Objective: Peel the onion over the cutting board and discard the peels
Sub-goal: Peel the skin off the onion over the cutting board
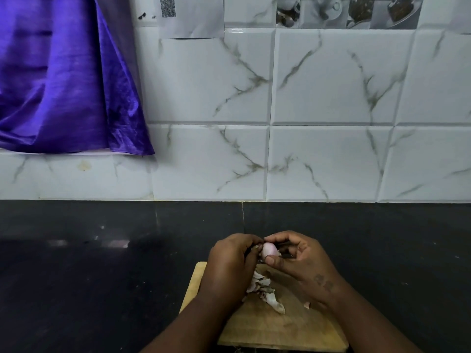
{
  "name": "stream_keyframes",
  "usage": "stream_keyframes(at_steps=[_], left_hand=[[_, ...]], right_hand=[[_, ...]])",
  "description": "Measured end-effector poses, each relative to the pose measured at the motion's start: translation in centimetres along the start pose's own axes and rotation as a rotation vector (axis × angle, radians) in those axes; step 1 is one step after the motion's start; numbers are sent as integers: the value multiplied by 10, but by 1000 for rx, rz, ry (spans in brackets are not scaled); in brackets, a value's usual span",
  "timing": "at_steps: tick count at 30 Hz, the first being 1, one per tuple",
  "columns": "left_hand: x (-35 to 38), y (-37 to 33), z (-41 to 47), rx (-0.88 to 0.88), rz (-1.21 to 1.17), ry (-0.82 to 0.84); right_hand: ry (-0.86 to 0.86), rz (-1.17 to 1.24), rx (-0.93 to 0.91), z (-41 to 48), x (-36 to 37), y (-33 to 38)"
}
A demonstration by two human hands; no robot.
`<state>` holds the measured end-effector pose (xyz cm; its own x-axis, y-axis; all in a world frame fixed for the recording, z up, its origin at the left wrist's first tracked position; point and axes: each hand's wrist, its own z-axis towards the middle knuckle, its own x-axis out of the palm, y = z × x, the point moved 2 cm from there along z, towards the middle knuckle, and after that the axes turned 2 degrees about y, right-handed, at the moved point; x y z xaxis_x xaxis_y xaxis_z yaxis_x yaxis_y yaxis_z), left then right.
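Onion (pixel 269 250) (pale, mostly bare) is gripped by curled fingers of left hand (pixel 230 261) and right hand (pixel 298 256) above the cutting board (pixel 280 324), peels (pixel 265 291) heaped beneath; black counter (pixel 102 276) surrounds.

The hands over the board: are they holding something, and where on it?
Yes, a small pale onion. The left hand grips its left end; the right hand pinches its right side, forefinger above, thumb below.
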<state>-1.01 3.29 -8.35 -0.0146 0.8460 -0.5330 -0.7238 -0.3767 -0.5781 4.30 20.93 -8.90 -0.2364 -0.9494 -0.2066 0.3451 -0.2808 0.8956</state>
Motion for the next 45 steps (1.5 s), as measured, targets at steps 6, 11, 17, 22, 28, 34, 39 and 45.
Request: stream_keyframes(at_steps=[6,11,17,22,28,34,39,45], left_hand=[[1,1,0,-22,-28,-33],[4,4,1,-50,-75,-35],[12,12,1,-163,-316,-13],[9,8,2,-127,-255,-47],[9,5,0,-67,-230,-40],[11,12,2,-102,-319,-49],[5,5,0,45,-161,-68],[0,2,0,203,68,-86]], right_hand=[[-9,22,-12,-1,3,0],[-3,55,-32,-1,5,0],[-5,68,-48,-1,5,1],[21,82,-17,-1,7,1],[1,201,38,-2,6,4],[-42,161,23,-1,3,5],[-58,140,28,-1,1,6],[-35,68,24,-3,0,9]])
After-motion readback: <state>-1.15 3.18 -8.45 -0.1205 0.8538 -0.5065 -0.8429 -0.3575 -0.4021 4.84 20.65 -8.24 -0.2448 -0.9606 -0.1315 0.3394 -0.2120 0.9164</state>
